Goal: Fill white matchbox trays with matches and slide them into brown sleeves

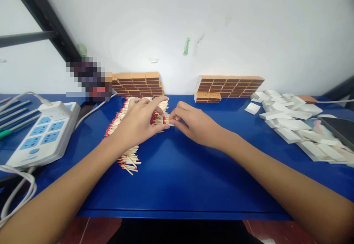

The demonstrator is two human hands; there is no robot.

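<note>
Between my two hands is a small white matchbox tray (171, 125) with red-tipped matches in it. My left hand (138, 122) curves round the tray's left end, its thumb along the near side. At the right end, my right hand (193, 122) is closed, thumb and fingertips pinched together at the tray; the fingers partly hide what they grip. A large pile of loose matches (129, 159) with red heads lies under and around my left hand, partly covered by it.
Stacked brown matchboxes (138, 83) stand by the wall at back left, and another stack (229, 85) at back right. White empty trays (293, 124) heap up at the right, near a dark phone (340, 129). A power strip (47, 137) with cables sits at the left.
</note>
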